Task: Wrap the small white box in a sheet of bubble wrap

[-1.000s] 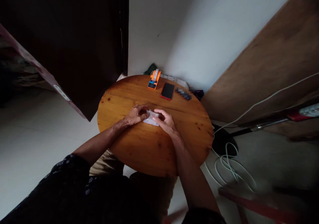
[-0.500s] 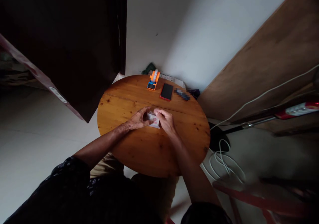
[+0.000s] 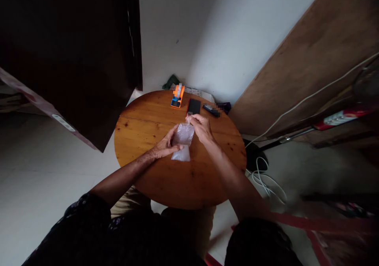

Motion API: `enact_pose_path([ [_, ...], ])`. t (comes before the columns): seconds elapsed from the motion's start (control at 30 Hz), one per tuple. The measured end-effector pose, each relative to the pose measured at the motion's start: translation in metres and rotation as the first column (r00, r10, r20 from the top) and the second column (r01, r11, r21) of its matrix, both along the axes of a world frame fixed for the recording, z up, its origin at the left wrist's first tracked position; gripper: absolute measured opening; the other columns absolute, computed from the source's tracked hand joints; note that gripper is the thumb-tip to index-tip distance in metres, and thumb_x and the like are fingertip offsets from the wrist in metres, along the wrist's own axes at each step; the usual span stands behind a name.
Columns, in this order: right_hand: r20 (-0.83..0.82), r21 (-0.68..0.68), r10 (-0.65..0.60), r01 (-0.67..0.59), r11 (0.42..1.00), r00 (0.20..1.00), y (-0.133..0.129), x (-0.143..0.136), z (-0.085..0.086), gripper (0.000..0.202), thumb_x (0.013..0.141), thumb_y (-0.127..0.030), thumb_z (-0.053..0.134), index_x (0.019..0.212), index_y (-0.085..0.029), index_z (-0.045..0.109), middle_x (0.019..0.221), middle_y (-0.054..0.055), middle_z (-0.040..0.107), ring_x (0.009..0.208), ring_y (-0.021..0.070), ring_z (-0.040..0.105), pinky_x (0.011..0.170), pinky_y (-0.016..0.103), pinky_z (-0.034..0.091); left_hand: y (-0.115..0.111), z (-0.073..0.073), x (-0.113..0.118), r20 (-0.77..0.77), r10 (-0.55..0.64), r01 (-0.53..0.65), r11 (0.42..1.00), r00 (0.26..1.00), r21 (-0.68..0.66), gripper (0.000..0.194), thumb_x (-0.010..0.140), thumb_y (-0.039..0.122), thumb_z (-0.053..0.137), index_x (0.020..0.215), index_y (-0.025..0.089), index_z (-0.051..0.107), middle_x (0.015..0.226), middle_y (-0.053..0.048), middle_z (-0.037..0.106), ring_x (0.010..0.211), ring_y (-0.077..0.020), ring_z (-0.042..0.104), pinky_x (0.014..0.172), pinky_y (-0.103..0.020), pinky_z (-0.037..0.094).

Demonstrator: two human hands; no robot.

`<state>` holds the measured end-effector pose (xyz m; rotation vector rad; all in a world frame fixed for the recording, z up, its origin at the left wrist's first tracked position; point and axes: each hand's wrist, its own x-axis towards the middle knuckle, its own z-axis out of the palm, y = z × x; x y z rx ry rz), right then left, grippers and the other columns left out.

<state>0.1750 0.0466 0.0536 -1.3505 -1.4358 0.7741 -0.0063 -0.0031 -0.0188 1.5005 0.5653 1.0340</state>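
Note:
Over the front middle of the round wooden table [image 3: 142, 139], a translucent whitish piece of bubble wrap [image 3: 184, 133] is spread upward, with its lower part lying toward me. My left hand [image 3: 166, 144] grips it from the left, thumb across the front and fingers behind the edge. At the top right corner, my right hand [image 3: 201, 127] is closed in a pinch, and a small clear flap sticks out at the fingertips. Whether that flap is tape or part of the wrap, I cannot tell.
Toward the back of the table stands an orange and blue tape dispenser [image 3: 177, 95]. Beside it lie a phone [image 3: 194, 106] in a red case and a dark, partly blurred object [image 3: 211, 109]. A white cable [image 3: 263, 175] coils on the floor at the right.
The small folded packet between my hands has opened out into a taller sheet. My right hand has drawn its upper corner up and away, while my left hand keeps its hold.

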Motion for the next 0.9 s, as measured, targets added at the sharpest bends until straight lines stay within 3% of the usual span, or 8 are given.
enact_pose_path([
  [0.1,-0.011,-0.024,-0.033,0.033,0.999,0.999,0.012,-0.001,0.002,0.026,0.074,-0.044,0.061,0.073,-0.019,0.068,0.067,0.000,0.064,0.067,0.0156,0.055,0.063,0.028,0.041,0.001,0.005,-0.001,0.089,-0.049,0.055,0.996,0.995,-0.064,0.105,0.081,0.057,0.076,0.161,0.024,0.017,0.143,-0.020,0.053,0.131,-0.0355,0.055,0.112,-0.056,0.041],
  [0.27,-0.003,-0.081,-0.076,0.075,0.994,0.997,0.020,0.006,0.003,0.026,0.074,-0.046,0.062,0.075,-0.020,0.066,0.071,0.001,0.066,0.073,0.0175,0.059,0.069,0.030,0.046,0.006,0.001,-0.005,0.018,0.013,-0.009,0.985,1.000,-0.172,0.070,0.076,0.057,0.078,0.131,0.018,0.061,0.124,-0.012,0.067,0.116,-0.0311,0.063,0.105,-0.046,0.047],
  [0.43,0.014,-0.015,-0.185,0.186,0.983,0.983,-0.022,0.023,0.001,0.046,0.080,-0.065,0.054,0.096,-0.022,0.061,0.090,0.005,0.069,0.082,0.0193,0.063,0.075,0.033,0.050,0.008,0.003,-0.002,0.044,0.030,-0.012,0.935,0.999,-0.355,0.063,0.065,0.040,0.083,0.120,0.015,0.068,0.111,-0.009,0.072,0.100,-0.0264,0.068,0.100,-0.041,0.050],
  [0.53,0.276,-0.112,-0.063,0.097,0.989,0.959,-0.057,0.012,-0.006,0.050,0.074,-0.065,0.066,0.101,-0.023,0.064,0.093,0.006,0.070,0.078,0.0206,0.064,0.073,0.034,0.049,0.007,0.010,-0.001,0.093,0.014,0.022,0.925,0.996,-0.378,0.062,0.062,0.028,0.077,0.122,0.017,0.069,0.113,-0.007,0.072,0.103,-0.0246,0.067,0.097,-0.037,0.050],
  [0.63,0.463,-0.112,-0.046,0.110,0.988,0.885,-0.070,-0.004,-0.016,0.043,0.066,-0.052,0.077,0.098,-0.025,0.067,0.086,0.007,0.070,0.078,0.0236,0.063,0.072,0.034,0.045,0.007,0.013,-0.005,0.078,0.016,0.013,0.930,0.997,-0.368,0.063,0.060,0.022,0.069,0.123,0.018,0.070,0.108,-0.005,0.074,0.101,-0.0235,0.066,0.094,-0.035,0.051],
  [0.73,0.286,-0.109,-0.153,0.191,0.975,0.946,-0.064,0.000,-0.025,0.020,0.073,-0.043,0.068,0.076,-0.024,0.065,0.069,0.003,0.065,0.072,0.0217,0.059,0.068,0.032,0.042,0.011,0.010,-0.010,0.059,0.092,-0.067,0.939,0.994,-0.338,0.061,0.062,0.024,0.066,0.122,0.017,0.070,0.108,-0.005,0.074,0.098,-0.0234,0.066,0.093,-0.037,0.051],
  [0.8,0.088,-0.142,-0.190,0.201,0.969,0.978,-0.060,0.012,-0.031,0.023,0.073,-0.045,0.064,0.068,-0.023,0.061,0.063,0.001,0.060,0.065,0.0187,0.055,0.061,0.030,0.040,0.014,0.008,-0.012,0.021,0.161,-0.147,0.942,0.987,-0.300,0.056,0.065,0.030,0.068,0.120,0.017,0.071,0.110,-0.007,0.073,0.099,-0.0246,0.066,0.094,-0.039,0.051],
  [0.9,-0.030,-0.167,-0.188,0.181,0.969,0.982,-0.061,0.027,-0.041,0.034,0.075,-0.055,0.058,0.068,-0.022,0.057,0.062,-0.001,0.057,0.059,0.0153,0.051,0.055,0.027,0.038,0.017,0.007,-0.013,-0.061,0.271,-0.277,0.951,0.961,-0.139,0.050,0.071,0.044,0.073,0.114,0.017,0.071,0.122,-0.011,0.068,0.114,-0.0286,0.061,0.101,-0.042,0.049],
])
